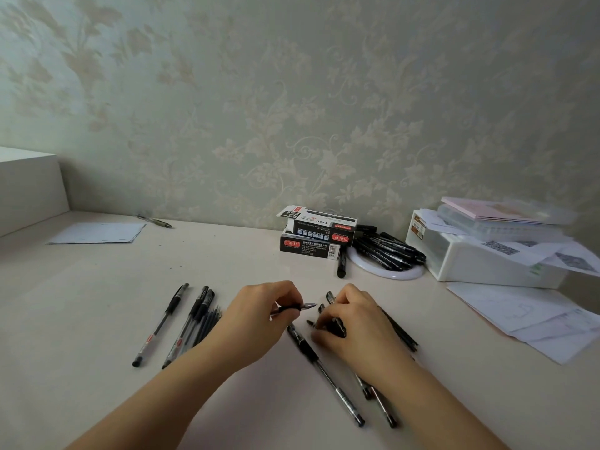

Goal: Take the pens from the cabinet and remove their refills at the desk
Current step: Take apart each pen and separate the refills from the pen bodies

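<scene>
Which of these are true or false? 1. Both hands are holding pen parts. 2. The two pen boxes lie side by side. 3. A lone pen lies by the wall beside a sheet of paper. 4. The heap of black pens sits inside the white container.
1. True: the left hand pinches a pen with its tip bared, and the right hand grips black pen parts.
2. False: the pen boxes are stacked.
3. True: the lone pen lies near the sheet of paper.
4. False: the heap of black pens lies on a white ring, beside the white container.
</scene>
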Motion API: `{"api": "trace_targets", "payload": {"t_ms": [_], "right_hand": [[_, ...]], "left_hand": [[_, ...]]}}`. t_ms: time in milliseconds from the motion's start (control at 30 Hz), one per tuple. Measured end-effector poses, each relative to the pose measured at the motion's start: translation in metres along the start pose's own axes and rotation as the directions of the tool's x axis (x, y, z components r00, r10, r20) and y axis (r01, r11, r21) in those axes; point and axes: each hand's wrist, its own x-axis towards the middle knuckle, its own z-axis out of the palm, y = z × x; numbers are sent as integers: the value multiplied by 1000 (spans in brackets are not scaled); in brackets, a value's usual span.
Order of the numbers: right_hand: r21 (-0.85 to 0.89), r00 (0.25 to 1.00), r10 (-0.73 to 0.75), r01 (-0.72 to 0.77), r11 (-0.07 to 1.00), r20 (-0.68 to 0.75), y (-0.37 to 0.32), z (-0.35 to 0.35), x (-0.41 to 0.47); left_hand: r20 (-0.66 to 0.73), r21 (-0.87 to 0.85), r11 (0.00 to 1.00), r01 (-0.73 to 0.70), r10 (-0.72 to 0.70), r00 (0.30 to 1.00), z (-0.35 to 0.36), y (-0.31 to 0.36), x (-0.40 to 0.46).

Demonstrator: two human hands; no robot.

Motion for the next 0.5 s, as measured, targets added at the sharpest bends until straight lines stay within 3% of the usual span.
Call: {"api": "trace_targets", "payload": {"t_ms": [267, 500], "right_hand": [[72, 996, -5, 11, 997, -84, -1, -6, 2], [199, 995, -90, 97, 975, -41, 0, -12, 1]], "left_hand": [[29, -9, 1000, -6, 7, 1000, 0, -5, 1], [41, -16, 997, -82, 83, 996, -3, -3, 1]]}}
